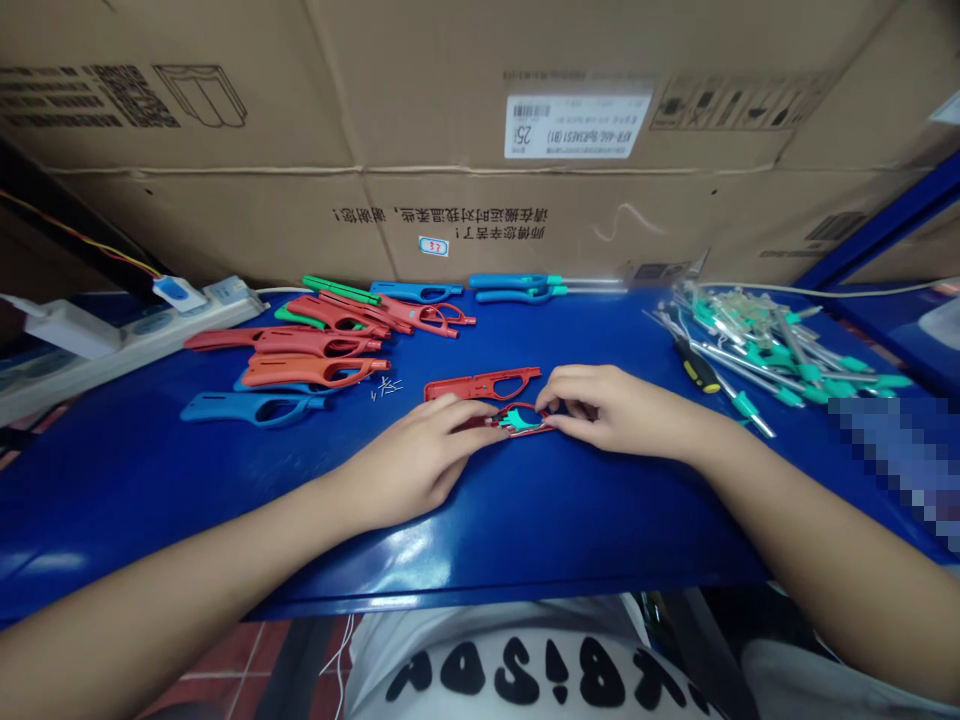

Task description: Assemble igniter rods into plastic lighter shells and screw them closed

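Observation:
My left hand (420,455) has its fingers closed on the left end of a red lighter casing half (531,432). Inside that half sits a turquoise trigger piece (515,420), with a thin metal part along the lower side. At the other end, my right hand (619,408) pinches the front of the same half between thumb and fingers. Just behind both hands lies a second red casing half (454,388), hollow side up, with nothing touching it. My fingers cover much of the held half.
Red, orange, green and blue casings, such as a blue casing (225,408), lie to the left near small screws (387,386). Metal rods with turquoise parts (795,350) and a screwdriver (696,366) are at right. A power strip (150,330) and cardboard box (450,130) border the table.

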A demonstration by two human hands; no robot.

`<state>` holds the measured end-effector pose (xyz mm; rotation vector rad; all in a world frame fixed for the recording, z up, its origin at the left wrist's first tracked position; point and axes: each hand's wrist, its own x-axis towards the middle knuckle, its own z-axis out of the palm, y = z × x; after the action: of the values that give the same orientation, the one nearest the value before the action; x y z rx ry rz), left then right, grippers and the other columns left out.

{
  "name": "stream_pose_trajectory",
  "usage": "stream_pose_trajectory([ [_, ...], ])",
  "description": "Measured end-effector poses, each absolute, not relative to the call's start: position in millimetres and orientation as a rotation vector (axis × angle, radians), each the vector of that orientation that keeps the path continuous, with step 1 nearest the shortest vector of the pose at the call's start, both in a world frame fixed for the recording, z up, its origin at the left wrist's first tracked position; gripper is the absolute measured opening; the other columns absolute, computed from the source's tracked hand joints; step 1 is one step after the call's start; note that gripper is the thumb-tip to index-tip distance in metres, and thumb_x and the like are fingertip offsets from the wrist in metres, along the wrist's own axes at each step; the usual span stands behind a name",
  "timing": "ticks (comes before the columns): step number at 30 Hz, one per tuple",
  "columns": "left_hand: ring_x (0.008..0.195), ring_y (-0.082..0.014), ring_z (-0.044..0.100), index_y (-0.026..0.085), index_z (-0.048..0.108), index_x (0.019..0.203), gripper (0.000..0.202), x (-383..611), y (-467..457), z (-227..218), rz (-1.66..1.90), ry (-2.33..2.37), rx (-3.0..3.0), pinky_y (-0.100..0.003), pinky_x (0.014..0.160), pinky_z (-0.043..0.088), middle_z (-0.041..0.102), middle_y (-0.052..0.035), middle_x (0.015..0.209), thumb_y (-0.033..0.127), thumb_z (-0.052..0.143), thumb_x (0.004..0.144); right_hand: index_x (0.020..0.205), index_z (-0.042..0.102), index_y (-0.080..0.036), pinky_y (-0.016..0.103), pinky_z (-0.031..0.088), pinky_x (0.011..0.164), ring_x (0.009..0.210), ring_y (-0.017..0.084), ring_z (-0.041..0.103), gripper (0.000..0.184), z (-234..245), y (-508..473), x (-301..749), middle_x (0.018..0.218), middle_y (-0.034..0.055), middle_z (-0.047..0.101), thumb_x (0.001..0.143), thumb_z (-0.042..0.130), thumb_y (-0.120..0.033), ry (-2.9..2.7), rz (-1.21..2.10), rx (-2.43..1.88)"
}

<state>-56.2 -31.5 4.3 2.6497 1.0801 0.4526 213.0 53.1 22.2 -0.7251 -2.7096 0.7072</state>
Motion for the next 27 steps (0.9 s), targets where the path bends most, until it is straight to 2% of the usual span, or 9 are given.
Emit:
stream_pose_trajectory([
  [3, 0.125, -0.0254, 0.054, 0.027, 0.054, 0.142, 0.046, -56.2, -32.1, 4.4, 0.449, 1.092, 2.675, -0.046, 0.104, 0.049, 0.057, -0.0078, 0.140, 0.012, 0.043, 0.100, 0.108, 0.068, -0.019, 0.029, 0.049, 0.071, 0.081, 0.016, 0.062, 0.021, 20.6, 54.0, 213.1, 0.102, 0.0071, 0.065, 0.094, 0.052, -0.014, -2.644, 0.670, -0.715],
  [5, 0.126, -0.0264, 0.055, 0.026, 0.055, 0.141, 0.045, -56.5, -32.4, 3.2, 0.439, 1.096, 2.696, -0.047, 0.104, 0.050, 0.057, -0.0080, 0.141, 0.012, 0.043, 0.100, 0.115, 0.068, -0.020, 0.035, 0.051, 0.084, 0.096, 0.021, 0.063, 0.029, 17.2, 55.0, 211.8, 0.112, 0.0100, 0.063, 0.093, 0.049, -0.011, -2.632, 0.573, -0.687],
  [7, 0.127, -0.0272, 0.056, 0.025, 0.055, 0.140, 0.044, -57.2, -32.5, 0.7, 0.436, 1.097, 2.722, -0.048, 0.105, 0.050, 0.057, -0.0084, 0.142, 0.011, 0.044, 0.099, 0.122, 0.066, -0.022, 0.044, 0.048, 0.096, 0.112, 0.026, 0.058, 0.039, 11.9, 55.9, 209.5, 0.123, 0.0120, 0.060, 0.091, 0.047, -0.007, -2.653, 0.444, -0.677],
  [9, 0.128, -0.0268, 0.057, 0.024, 0.056, 0.138, 0.041, -57.9, -32.5, -2.1, 0.464, 1.103, 2.737, -0.048, 0.105, 0.050, 0.058, -0.0091, 0.142, 0.012, 0.044, 0.100, 0.124, 0.066, -0.023, 0.052, 0.044, 0.102, 0.121, 0.029, 0.053, 0.045, 5.9, 56.6, 207.0, 0.132, 0.0125, 0.057, 0.089, 0.045, -0.003, -2.663, 0.359, -0.717],
  [13, 0.124, -0.0240, 0.060, 0.023, 0.060, 0.130, 0.030, -58.1, -31.0, -2.5, 0.568, 1.134, 2.699, -0.043, 0.103, 0.052, 0.060, -0.0091, 0.139, 0.023, 0.049, 0.103, 0.110, 0.070, -0.024, 0.056, 0.042, 0.105, 0.127, 0.030, 0.049, 0.032, -3.5, 60.0, 205.4, 0.135, 0.0118, 0.054, 0.092, 0.048, -0.008, -2.620, 0.404, -0.858],
  [17, 0.118, -0.0226, 0.061, 0.019, 0.062, 0.125, 0.026, -59.5, -26.4, 5.6, 0.679, 1.148, 2.700, -0.040, 0.101, 0.053, 0.064, -0.0092, 0.131, 0.025, 0.053, 0.102, 0.096, 0.068, -0.023, 0.053, 0.043, 0.105, 0.123, 0.029, 0.053, 0.014, -3.7, 65.8, 208.4, 0.128, 0.0103, 0.058, 0.091, 0.057, -0.016, -2.572, 0.492, -0.921],
  [21, 0.119, -0.0265, 0.060, 0.018, 0.061, 0.131, 0.032, -66.7, -21.7, 12.7, 0.710, 1.259, 2.802, -0.046, 0.099, 0.052, 0.064, -0.0114, 0.131, 0.024, 0.053, 0.101, 0.090, 0.063, -0.021, 0.043, 0.050, 0.095, 0.104, 0.023, 0.063, 0.002, 4.6, 66.6, 209.5, 0.109, 0.0082, 0.066, 0.090, 0.062, -0.021, -2.502, 0.601, -0.894],
  [24, 0.123, -0.0279, 0.058, 0.019, 0.060, 0.134, 0.034, -72.4, -19.4, 15.4, 0.676, 1.331, 2.859, -0.047, 0.100, 0.052, 0.062, -0.0115, 0.135, 0.022, 0.053, 0.100, 0.093, 0.062, -0.021, 0.037, 0.055, 0.079, 0.085, 0.020, 0.068, 0.007, 9.8, 63.2, 207.8, 0.092, 0.0052, 0.071, 0.091, 0.062, -0.028, -2.360, 0.793, -0.988],
  [27, 0.123, -0.0289, 0.058, 0.020, 0.058, 0.136, 0.037, -75.7, -18.4, 17.2, 0.656, 1.365, 2.889, -0.049, 0.100, 0.051, 0.061, -0.0121, 0.138, 0.024, 0.055, 0.100, 0.094, 0.063, -0.020, 0.036, 0.056, 0.073, 0.079, 0.020, 0.070, 0.015, 10.2, 60.3, 204.9, 0.084, 0.0050, 0.073, 0.089, 0.065, -0.034, -2.183, 1.013, -1.073],
])
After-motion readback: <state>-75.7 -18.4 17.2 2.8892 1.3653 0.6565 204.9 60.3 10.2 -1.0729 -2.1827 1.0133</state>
